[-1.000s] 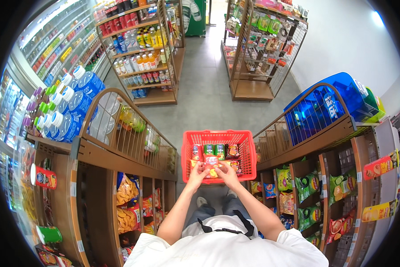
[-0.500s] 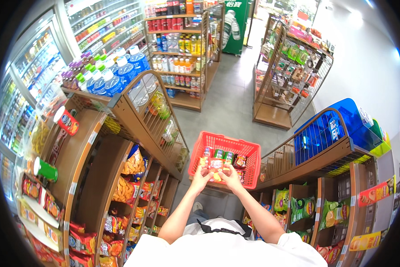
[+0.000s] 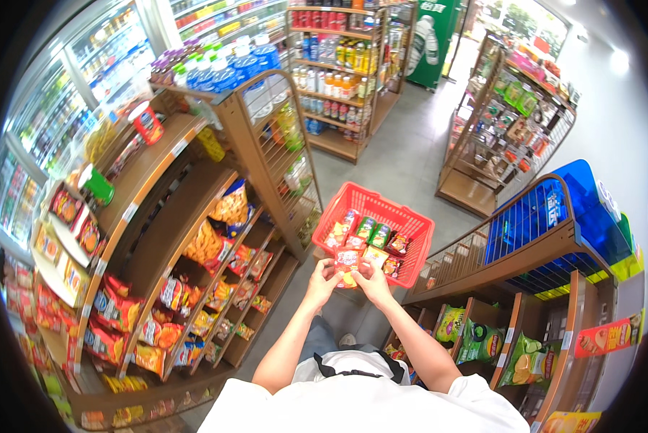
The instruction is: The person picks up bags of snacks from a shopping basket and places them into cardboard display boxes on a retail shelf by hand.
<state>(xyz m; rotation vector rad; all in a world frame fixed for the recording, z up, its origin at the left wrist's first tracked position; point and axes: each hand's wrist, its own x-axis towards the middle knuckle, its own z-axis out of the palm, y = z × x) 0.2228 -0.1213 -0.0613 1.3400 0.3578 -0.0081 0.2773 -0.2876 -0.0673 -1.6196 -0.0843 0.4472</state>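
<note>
A small red snack packet (image 3: 347,258) is held up by both of my hands at the near edge of a red plastic basket (image 3: 416,268). My left hand (image 3: 321,286) pinches its left side. My right hand (image 3: 373,283) pinches the right side, thumb toward the packet. Inside the basket, beyond my fingers, lie two green cans (image 3: 366,229), a red-and-white tube-shaped pack (image 3: 348,219), a dark red snack pack (image 3: 398,244) and a yellowish pack (image 3: 375,255). What the basket rests on is mostly hidden.
A brown shelf (image 3: 172,177) with bagged snacks runs along my left; another shelf with green chip bags (image 3: 480,339) stands at my right. Ahead, grey floor (image 3: 403,159) leads between a drinks rack (image 3: 334,72) and a wire display rack (image 3: 508,123). Blue bins (image 3: 533,224) sit at right.
The view has turned, bringing more of the left shelf into sight and shifting the basket slightly right and up in the picture. Both hands keep hold of the snack packet.
</note>
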